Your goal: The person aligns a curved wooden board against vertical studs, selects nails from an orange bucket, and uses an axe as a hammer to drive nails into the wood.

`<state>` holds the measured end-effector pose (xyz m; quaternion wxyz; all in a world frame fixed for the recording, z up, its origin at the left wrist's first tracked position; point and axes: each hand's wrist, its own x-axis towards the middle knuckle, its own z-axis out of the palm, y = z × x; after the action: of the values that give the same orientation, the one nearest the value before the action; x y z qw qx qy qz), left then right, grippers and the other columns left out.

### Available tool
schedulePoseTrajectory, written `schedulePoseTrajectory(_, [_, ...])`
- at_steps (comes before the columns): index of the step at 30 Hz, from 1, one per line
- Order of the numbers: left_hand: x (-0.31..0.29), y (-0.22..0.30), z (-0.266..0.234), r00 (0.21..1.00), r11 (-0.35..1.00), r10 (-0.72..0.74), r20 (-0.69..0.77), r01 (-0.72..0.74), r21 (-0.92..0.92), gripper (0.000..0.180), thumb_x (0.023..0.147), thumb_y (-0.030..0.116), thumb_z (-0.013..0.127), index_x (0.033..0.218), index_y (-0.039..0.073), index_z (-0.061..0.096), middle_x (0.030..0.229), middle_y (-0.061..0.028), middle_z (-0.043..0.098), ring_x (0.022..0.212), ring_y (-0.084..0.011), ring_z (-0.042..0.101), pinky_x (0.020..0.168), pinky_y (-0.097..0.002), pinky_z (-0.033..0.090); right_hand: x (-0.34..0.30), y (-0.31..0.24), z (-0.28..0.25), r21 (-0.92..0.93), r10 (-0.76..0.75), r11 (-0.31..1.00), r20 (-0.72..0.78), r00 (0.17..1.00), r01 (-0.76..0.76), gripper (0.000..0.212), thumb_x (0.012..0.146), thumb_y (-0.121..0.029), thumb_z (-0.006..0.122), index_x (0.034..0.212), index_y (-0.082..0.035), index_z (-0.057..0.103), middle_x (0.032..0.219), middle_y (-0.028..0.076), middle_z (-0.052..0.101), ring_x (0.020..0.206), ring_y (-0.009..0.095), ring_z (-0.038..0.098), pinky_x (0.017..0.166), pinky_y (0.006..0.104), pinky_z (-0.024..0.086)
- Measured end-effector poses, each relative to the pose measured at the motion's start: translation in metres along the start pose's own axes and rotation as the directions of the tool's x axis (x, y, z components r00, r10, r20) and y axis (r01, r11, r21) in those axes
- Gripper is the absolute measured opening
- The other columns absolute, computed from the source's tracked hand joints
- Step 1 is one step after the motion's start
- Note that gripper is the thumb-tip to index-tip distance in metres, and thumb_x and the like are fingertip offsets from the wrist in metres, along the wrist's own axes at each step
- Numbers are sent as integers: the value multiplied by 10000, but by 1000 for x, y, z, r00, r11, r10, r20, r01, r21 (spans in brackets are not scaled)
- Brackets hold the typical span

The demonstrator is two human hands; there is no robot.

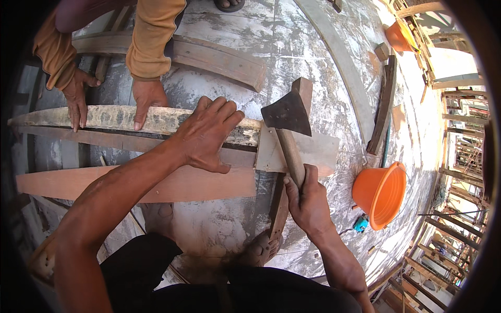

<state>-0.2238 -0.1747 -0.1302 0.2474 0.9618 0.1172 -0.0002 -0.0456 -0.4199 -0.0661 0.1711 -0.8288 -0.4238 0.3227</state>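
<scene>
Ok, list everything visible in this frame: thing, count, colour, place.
axe: one, dark head, wooden handle, centre.
rough plank: one, pale, weathered, upper left.
smooth board: one, reddish, lower left.
curved timber: one, brown, top centre.
bucket: one, orange, right, on its side.
far bucket: one, orange, top right.
dark plank: one, right of centre.
floor: grey, paint-streaked.
co-worker's hands: two, tan sleeves, on the rough plank.
left hand: pressing on the rough plank.
right hand: gripping the axe handle.
</scene>
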Motion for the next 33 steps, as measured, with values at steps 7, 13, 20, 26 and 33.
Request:
schedulePoseTrajectory(7, [4,4,0,1000,1000,-11,13,11,-1,1048,470,437,889,1344,3,507,1219,-162,485,1170,-333,442,993,-468,332,-24,16,-2,-150,-14,989,13,1000,16,428,997,-197,635,1261,45,401,854,328,658,738,517,684,627,537,562])
schedulePoseTrajectory(13, [-5,1,0,999,999,-32,33,31,26,1039,472,428,894,1338,3,508,1223,-155,482,1170,-331,437,1002,-466,329,-44,0,-11,-51,-161,987,-190,968,154,430,979,-220,654,1229,26,405,812,309,662,728,512,685,644,554,557])
schedulePoseTrajectory(20, [-10,-1,1,999,999,-43,21,43,12,1042,471,424,893,1345,10,507,1215,-148,482,1162,-328,438,1001,-464,328,-15,-22,-12,-18,29,999,-73,997,-30,404,1001,-225,635,1187,52,408,831,312,674,746,504,698,630,518,570])
schedulePoseTrajectory(26, [-2,4,-2,1000,1000,-24,0,24,9,1047,462,421,900,1344,18,504,1204,-142,479,1147,-327,435,984,-465,330,3,-3,-2,-173,-5,985,-11,1000,3,370,992,-190,646,1120,28,376,766,289,657,711,503,684,597,520,554])
schedulePoseTrajectory(33, [2,4,0,1000,999,-27,6,27,28,1041,468,414,899,1347,28,498,1210,-143,477,1151,-327,431,989,-467,329,-8,6,4,-166,46,985,41,998,-39,382,1007,-227,635,1127,29,378,774,293,658,709,507,681,602,535,551])
